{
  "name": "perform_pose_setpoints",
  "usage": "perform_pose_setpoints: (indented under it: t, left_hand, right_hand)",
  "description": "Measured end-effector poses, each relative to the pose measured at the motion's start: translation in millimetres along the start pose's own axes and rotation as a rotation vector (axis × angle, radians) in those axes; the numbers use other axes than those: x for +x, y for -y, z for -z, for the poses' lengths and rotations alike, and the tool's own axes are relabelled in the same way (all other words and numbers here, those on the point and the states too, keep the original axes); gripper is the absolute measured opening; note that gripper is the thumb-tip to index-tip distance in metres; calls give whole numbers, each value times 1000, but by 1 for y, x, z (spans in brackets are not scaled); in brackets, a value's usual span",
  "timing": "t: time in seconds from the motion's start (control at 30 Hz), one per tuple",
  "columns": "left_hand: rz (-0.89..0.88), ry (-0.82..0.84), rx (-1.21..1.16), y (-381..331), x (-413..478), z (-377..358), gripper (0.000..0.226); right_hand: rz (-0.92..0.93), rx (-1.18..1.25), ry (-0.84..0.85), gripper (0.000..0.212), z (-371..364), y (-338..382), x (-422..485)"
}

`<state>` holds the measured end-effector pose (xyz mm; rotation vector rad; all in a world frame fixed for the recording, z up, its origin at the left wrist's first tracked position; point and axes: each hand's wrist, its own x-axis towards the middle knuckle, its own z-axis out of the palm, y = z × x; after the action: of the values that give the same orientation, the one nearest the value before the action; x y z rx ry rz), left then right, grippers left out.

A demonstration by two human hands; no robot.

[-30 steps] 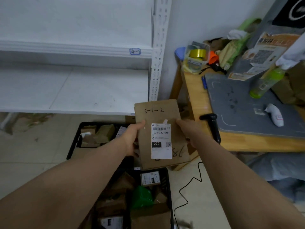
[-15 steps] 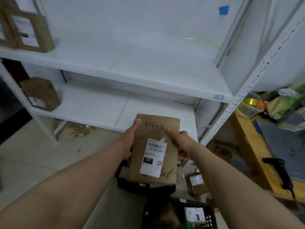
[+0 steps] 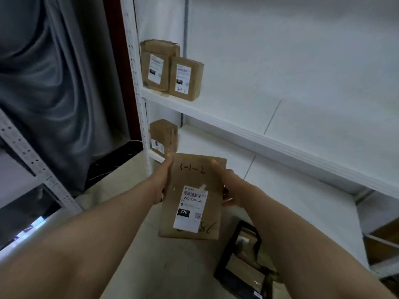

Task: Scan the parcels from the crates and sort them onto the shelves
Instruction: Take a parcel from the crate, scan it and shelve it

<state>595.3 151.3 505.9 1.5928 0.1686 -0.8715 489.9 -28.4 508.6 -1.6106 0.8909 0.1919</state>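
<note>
I hold a flat brown cardboard parcel in front of me, label side up, with "5-1-2" handwritten near its top and a white barcode label on its lower half. My left hand grips its left edge and my right hand grips its right edge, thumbs on top. The parcel hovers in front of the lower shelf of a white rack. Two brown parcels stand at the left end of the upper shelf. Another brown parcel stands at the left end of the lower shelf.
A black crate with parcels sits on the floor at the lower right. A grey curtain hangs at the left beside the rack's perforated upright. Another rack's frame crosses the left edge.
The view has swung left, from the desk and crate to the left end of the rack. The parcel stays held in both hands, now nearer the lower shelf's left end.
</note>
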Motion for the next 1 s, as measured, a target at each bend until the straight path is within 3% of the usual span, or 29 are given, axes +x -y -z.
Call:
perform_pose_setpoints:
  t: [0.17, 0.37, 0.5, 0.63, 0.9, 1.0]
  left_hand:
    - [-27, -4, -30, -23, 27, 26, 82]
    - [10, 38, -28, -50, 66, 11, 50]
    - [58, -6, -2, -69, 107, -5, 40]
    - [94, -40, -3, -87, 151, -29, 25]
    - [225, -120, 25, -87, 256, -54, 27]
    - [275, -117, 1, -89, 301, -49, 11]
  right_hand:
    - [-39, 97, -4, 115, -22, 21, 45]
    - [-33, 150, -88, 91, -16, 37, 113]
    - [-74, 184, -92, 54, 3, 47, 163]
    - [-124, 187, -99, 61, 15, 54, 217]
    - [-176, 112, -93, 41, 22, 61, 312]
    - [-200, 105, -75, 56, 14, 62, 342]
